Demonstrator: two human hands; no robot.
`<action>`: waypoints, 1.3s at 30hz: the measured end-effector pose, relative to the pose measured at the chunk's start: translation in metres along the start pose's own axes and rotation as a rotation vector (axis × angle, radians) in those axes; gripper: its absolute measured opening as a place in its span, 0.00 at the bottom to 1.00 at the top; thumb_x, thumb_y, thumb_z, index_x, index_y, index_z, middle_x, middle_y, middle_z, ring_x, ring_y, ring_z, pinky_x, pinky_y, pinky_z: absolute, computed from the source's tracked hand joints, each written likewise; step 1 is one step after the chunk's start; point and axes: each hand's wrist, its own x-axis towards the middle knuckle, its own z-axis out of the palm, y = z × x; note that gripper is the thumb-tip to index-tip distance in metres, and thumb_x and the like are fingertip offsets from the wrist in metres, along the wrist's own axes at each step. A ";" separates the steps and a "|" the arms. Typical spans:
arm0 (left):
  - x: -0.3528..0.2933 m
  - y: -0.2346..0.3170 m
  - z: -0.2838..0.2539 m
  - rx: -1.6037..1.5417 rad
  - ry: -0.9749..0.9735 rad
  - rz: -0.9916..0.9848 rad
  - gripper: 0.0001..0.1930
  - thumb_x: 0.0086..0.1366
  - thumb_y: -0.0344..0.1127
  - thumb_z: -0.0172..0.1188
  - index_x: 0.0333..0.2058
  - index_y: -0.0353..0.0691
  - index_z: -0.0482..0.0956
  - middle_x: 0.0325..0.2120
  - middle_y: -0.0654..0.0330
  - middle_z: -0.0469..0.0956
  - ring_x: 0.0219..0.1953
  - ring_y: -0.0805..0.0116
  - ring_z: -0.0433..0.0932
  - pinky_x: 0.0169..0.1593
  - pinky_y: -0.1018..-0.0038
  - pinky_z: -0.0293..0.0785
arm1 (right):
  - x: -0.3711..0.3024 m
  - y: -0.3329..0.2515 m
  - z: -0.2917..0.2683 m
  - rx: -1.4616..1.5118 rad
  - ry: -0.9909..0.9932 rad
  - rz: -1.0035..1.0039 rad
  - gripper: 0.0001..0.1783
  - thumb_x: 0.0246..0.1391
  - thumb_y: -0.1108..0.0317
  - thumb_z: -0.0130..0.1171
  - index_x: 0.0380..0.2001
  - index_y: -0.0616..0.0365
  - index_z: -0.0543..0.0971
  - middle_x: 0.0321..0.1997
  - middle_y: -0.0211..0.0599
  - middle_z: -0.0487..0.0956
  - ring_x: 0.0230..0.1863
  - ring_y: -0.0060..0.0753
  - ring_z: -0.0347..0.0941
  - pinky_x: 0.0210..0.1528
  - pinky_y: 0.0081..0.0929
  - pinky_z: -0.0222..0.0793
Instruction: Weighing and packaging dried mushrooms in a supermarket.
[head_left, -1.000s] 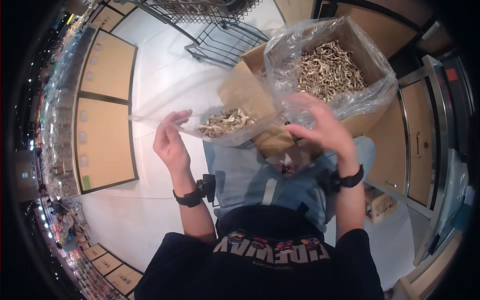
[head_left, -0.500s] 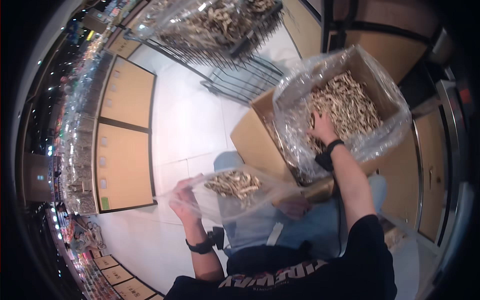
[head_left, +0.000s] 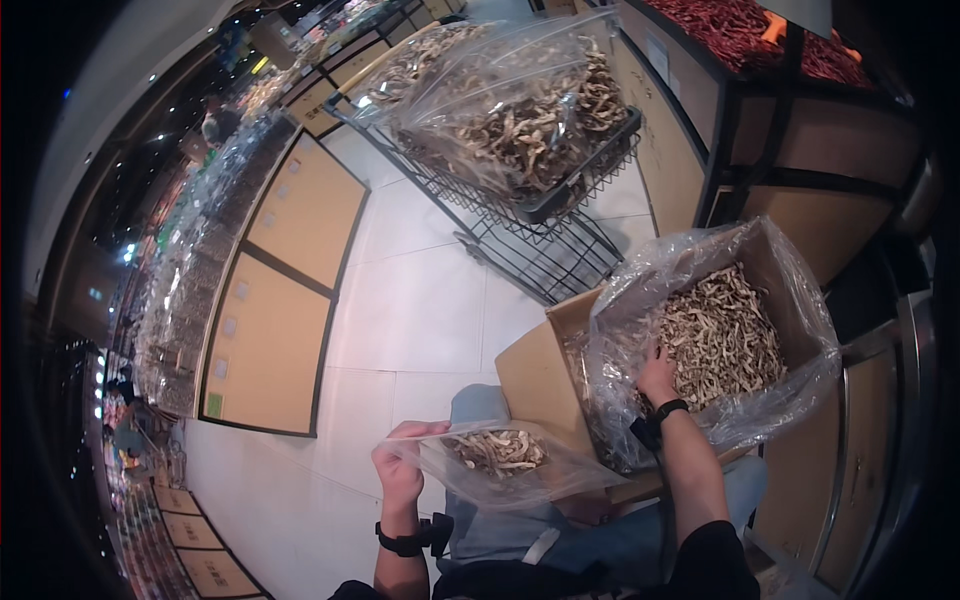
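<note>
My left hand point(head_left: 402, 465) is closed on the edge of a clear plastic bag point(head_left: 510, 492), held over my lap. Inside the bag lies a small heap of pale dried mushroom slices point(head_left: 500, 452). To the right, my right hand point(head_left: 657, 378) reaches into a cardboard box point(head_left: 545, 375) lined with clear plastic point(head_left: 780, 425). Many dried mushroom slices point(head_left: 728, 345) fill the box. The fingers of that hand are bent in at the left side of the heap, closed on some slices; their tips are partly hidden.
A black wire cart point(head_left: 545, 262) beyond the box carries large clear bags of dried mushrooms point(head_left: 520, 130). Display bins with wooden panels point(head_left: 275, 340) line the left. At the far right stands a bin of dried red chillies point(head_left: 700, 30). Pale floor tiles point(head_left: 400, 310) lie between.
The view has shifted, so the box, cart and bag sit lower in it, and the chilli bin has come into sight. My right hand stays in the box, its fingers drawn closer together.
</note>
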 end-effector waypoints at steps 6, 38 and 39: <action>0.002 0.002 0.001 -0.007 0.051 -0.064 0.11 0.65 0.30 0.48 0.36 0.27 0.75 0.33 0.46 0.78 0.38 0.54 0.79 0.45 0.64 0.74 | 0.019 0.018 0.026 0.059 0.041 -0.071 0.38 0.44 0.67 0.59 0.60 0.56 0.56 0.52 0.52 0.67 0.49 0.59 0.66 0.49 0.45 0.67; 0.013 0.000 0.038 0.186 -0.114 0.011 0.11 0.67 0.31 0.48 0.38 0.27 0.75 0.33 0.52 0.77 0.38 0.65 0.75 0.46 0.71 0.69 | -0.035 0.056 -0.122 1.175 -0.021 0.335 0.09 0.49 0.78 0.52 0.35 0.69 0.78 0.28 0.40 0.79 0.21 0.26 0.76 0.21 0.19 0.73; 0.015 0.002 0.042 0.213 -0.147 -0.011 0.11 0.66 0.30 0.49 0.40 0.27 0.75 0.34 0.55 0.77 0.39 0.69 0.75 0.47 0.73 0.69 | -0.044 0.056 -0.135 1.165 -0.014 0.338 0.09 0.49 0.78 0.52 0.35 0.69 0.78 0.28 0.40 0.79 0.21 0.26 0.76 0.21 0.19 0.73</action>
